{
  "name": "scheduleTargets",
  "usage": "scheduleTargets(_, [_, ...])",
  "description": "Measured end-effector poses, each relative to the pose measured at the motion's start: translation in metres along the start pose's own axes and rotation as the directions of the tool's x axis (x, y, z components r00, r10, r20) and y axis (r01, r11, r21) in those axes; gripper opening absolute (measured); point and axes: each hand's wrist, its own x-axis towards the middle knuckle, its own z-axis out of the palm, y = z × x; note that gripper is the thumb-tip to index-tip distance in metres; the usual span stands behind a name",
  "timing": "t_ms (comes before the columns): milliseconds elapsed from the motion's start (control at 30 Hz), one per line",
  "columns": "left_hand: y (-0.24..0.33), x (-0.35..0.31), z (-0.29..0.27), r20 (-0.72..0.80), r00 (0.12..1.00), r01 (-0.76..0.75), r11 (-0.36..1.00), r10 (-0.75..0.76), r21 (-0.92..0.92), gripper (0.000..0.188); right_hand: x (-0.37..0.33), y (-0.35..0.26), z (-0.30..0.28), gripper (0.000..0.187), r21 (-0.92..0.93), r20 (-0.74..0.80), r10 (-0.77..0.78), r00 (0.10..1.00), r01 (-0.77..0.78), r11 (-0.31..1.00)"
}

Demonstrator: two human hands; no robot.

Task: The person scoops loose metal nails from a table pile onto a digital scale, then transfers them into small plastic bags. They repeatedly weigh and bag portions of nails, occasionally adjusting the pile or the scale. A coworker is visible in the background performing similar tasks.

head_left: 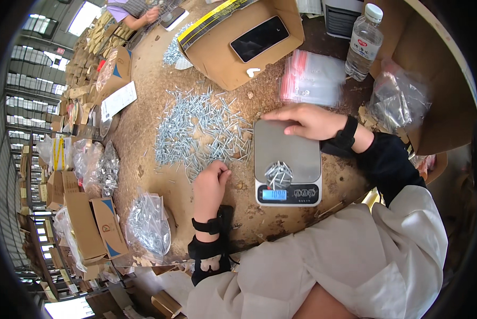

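Note:
A loose pile of thin silver screws (196,127) spreads over the brown worktop. At its near edge is my left hand (211,182), its fingers curled closed; whatever they may hold is hidden. Right of the pile lies a digital scale (289,146) with a grey metal plate and a lit blue display. A small heap of screws (278,174) sits on the near part of the plate, just above the display. My right hand (307,120) reaches across the scale's far edge from the right, fingers stretched out toward the pile, with nothing visible in it.
Beyond the scale lie clear zip bags (313,80) with red edges. A water bottle (364,45) and a crumpled plastic bag (400,101) stand to the right. A phone (260,39) rests on a carton (217,53). A bag of screws (148,226) lies near left; another person's hand (151,15) shows far off.

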Motion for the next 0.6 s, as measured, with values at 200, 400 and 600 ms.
scheduleTargets(200, [0.011,0.004,0.000,-0.068,0.997,0.040,0.996,-0.035,0.081,0.013,-0.001,-0.015,-0.011,0.034,-0.220,-0.258,-0.033,0.966,-0.026,0.975])
scheduleTargets(400, [0.010,-0.004,-0.006,-0.043,0.998,0.041,0.999,-0.041,0.007,0.017,-0.020,0.023,-0.046,0.013,-0.407,-0.617,0.193,0.763,-0.520,0.751])
scheduleTargets(600, [0.008,-0.001,-0.006,0.022,1.000,0.016,0.995,-0.014,-0.103,0.021,-0.039,0.069,-0.043,0.017,-0.562,-0.606,0.143,0.783,-0.549,0.619])
